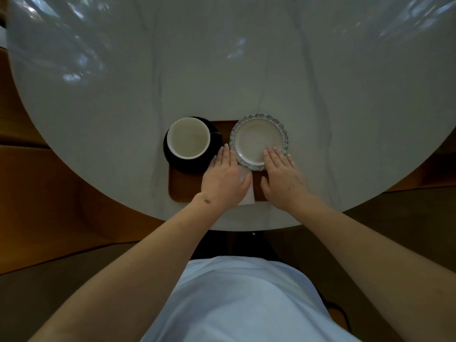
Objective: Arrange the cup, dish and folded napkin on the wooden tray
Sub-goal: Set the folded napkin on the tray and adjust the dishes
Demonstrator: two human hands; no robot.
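A wooden tray [183, 187] lies near the front edge of a round white table. On its left stands a pale cup [188, 138] on a black saucer [191, 165]. A scalloped dish [254, 137] sits on the tray's right part. Between my hands a white folded napkin [248, 191] lies on the tray, mostly covered. My left hand [224, 180] rests flat on the napkin, fingers straight, fingertips between saucer and dish. My right hand [282, 180] lies flat with straight fingers, its fingertips on the dish's near rim.
The marble-look table top [222, 70] stretches far behind the tray. Wooden floor shows on both sides of the table. My light shirt fills the bottom of the view.
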